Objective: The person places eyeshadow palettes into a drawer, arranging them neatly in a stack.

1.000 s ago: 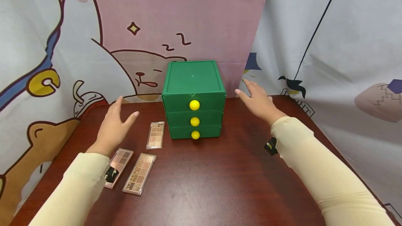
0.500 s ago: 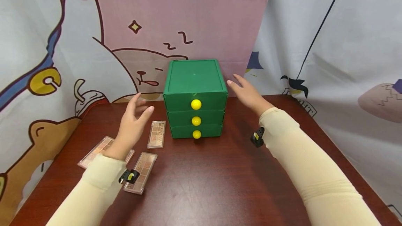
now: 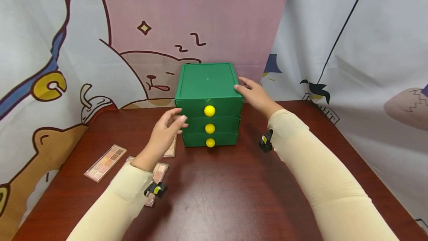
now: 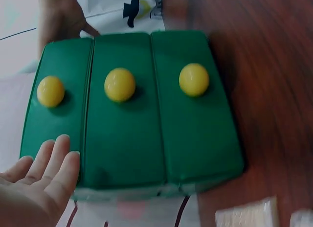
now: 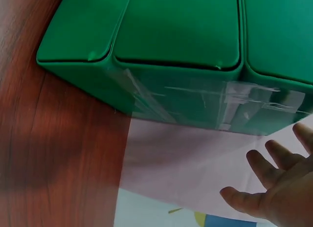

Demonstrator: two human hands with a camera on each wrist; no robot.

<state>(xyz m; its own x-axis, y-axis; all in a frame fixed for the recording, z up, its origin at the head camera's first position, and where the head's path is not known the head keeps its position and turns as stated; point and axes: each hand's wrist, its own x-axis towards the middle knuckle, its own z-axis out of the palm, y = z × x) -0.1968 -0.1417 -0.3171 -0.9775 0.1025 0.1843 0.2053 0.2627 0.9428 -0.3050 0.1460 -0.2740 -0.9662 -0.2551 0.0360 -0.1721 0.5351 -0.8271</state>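
Note:
A green three-drawer box [image 3: 208,80] with round yellow knobs [image 3: 209,111] stands at the back of the table, all drawers closed. My left hand [image 3: 163,135] is at its front left side, fingers loosely bent and holding nothing; the left wrist view shows the fingers [image 4: 61,161] spread before the top drawer. On the other side, my right hand [image 3: 255,93] has its fingertips right at the top right edge, with an empty palm. In the right wrist view its fingers [image 5: 264,168] are extended beside the box's side wall [image 5: 190,95], which carries clear tape.
Several makeup palettes lie on the dark red table [image 3: 214,196]: one far left [image 3: 105,163], one partly behind the left hand [image 3: 171,148], another [image 3: 159,172] partly under the left forearm. A cartoon-printed cloth [image 3: 227,18] hangs close behind the box.
My left hand has moved right, from above the palettes to the box's front left. My right hand has come leftward to the box's top right edge. The box stays put.

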